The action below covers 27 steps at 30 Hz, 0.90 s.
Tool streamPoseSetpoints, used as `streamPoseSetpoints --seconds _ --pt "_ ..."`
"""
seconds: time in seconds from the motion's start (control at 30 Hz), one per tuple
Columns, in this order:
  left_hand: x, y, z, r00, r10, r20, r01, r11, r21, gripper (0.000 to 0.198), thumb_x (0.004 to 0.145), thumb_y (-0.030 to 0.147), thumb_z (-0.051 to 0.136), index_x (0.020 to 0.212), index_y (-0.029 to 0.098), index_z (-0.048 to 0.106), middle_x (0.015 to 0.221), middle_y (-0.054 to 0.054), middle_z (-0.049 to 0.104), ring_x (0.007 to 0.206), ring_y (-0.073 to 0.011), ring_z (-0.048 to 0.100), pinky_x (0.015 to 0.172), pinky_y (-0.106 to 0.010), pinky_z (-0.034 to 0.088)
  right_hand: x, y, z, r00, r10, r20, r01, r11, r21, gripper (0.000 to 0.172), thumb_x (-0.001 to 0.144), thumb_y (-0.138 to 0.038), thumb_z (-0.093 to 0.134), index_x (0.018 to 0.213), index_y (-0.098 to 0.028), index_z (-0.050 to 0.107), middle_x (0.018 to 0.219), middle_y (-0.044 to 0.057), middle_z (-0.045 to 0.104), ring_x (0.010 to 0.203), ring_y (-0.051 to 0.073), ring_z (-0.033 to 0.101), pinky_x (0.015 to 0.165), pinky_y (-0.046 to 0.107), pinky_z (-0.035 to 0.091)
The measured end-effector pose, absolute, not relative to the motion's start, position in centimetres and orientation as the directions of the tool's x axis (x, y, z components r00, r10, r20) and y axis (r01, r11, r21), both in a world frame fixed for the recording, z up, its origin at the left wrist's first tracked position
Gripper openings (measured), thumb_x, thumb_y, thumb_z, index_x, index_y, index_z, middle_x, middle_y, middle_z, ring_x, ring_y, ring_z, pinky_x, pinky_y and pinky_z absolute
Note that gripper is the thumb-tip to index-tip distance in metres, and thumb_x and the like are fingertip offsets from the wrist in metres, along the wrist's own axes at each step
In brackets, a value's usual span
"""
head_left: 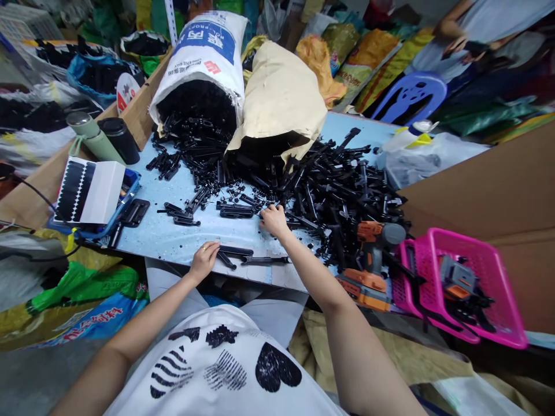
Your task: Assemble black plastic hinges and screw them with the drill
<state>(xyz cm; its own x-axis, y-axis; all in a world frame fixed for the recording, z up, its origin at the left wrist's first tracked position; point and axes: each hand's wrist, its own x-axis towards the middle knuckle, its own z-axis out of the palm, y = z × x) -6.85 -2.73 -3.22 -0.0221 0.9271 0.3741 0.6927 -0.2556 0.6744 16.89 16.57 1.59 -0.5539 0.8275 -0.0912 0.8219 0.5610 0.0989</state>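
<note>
My left hand (203, 261) is closed at the table's front edge, its fingertips pinching the end of a flat black plastic bar (236, 251). Below that bar lie a shorter black piece (227, 260) and a long slim black part (265, 260). My right hand (273, 219) reaches to the edge of the heap of small screws and black bits (243, 189). Its fingers are bent together, and what they hold, if anything, is hidden. Left of it rests a small stack of black bars (236, 210).
Black parts spill from a white sack (202, 52) and a beige sack (284, 86), with a large pile (347, 185) at right. An orange cordless drill (368, 260) and pink baskets (489, 277) stand front right. A blue tray (93, 231) sits left. Another person (489, 34) works behind.
</note>
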Motion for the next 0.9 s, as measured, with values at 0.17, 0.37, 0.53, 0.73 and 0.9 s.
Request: streamPoseSetpoints --seconds 0.17,0.37,0.53,0.73,0.9 --pt "-6.8 -3.1 -3.7 -0.038 0.933 0.359 0.724 -0.222 0.653 0.028 0.095 0.027 0.037 0.11 0.02 0.06 0.103 -0.009 0.064 0.101 -0.0182 0.06 0.091 -0.036 0.051 17.6 14.3 2.0 -0.587 0.809 -0.017 0.807 0.584 -0.087 0.026 0.087 -0.018 0.041 0.096 -0.014 0.065 0.092 0.011 0.065 0.096 0.022 0.053 0.099 0.04 0.027" --pt "-7.0 -3.0 -3.9 -0.026 0.925 0.378 0.714 -0.248 0.655 0.027 0.095 0.026 0.038 0.11 0.019 0.06 0.103 -0.01 0.063 0.1 -0.0178 0.06 0.091 -0.035 0.051 18.7 9.5 4.4 -0.549 0.829 -0.106 0.72 0.405 -0.564 0.025 0.084 -0.024 0.054 0.105 -0.016 0.065 0.099 0.008 0.067 0.077 0.015 0.061 0.075 0.026 0.045" --pt "-6.9 -2.9 -3.9 -0.037 0.934 0.355 0.713 -0.224 0.664 0.027 0.095 0.027 0.038 0.109 0.02 0.06 0.102 -0.01 0.063 0.098 -0.0178 0.06 0.089 -0.035 0.051 18.7 6.7 6.1 -0.67 0.698 -0.253 0.701 0.481 -0.526 0.021 0.083 -0.02 0.057 0.097 -0.016 0.071 0.092 0.008 0.069 0.084 0.017 0.063 0.081 0.026 0.045" --pt "-7.0 -2.9 -3.9 -0.032 0.924 0.382 0.711 -0.248 0.658 0.027 0.095 0.027 0.039 0.109 0.019 0.06 0.1 -0.01 0.063 0.097 -0.0175 0.06 0.087 -0.034 0.051 16.4 5.9 7.9 -0.619 0.682 -0.388 0.776 0.606 -0.173 0.022 0.087 -0.018 0.05 0.091 -0.015 0.071 0.091 0.011 0.067 0.085 0.019 0.062 0.074 0.024 0.043" --pt "-7.1 -3.0 -3.5 -0.02 0.891 0.454 0.75 -0.287 0.596 0.026 0.094 0.025 0.041 0.109 0.017 0.061 0.1 -0.01 0.063 0.096 -0.0184 0.06 0.085 -0.034 0.05 15.2 5.4 8.2 -0.615 0.686 -0.389 0.772 0.623 -0.124 0.018 0.085 -0.011 0.048 0.09 -0.009 0.066 0.09 0.016 0.065 0.078 0.019 0.063 0.07 0.024 0.042"
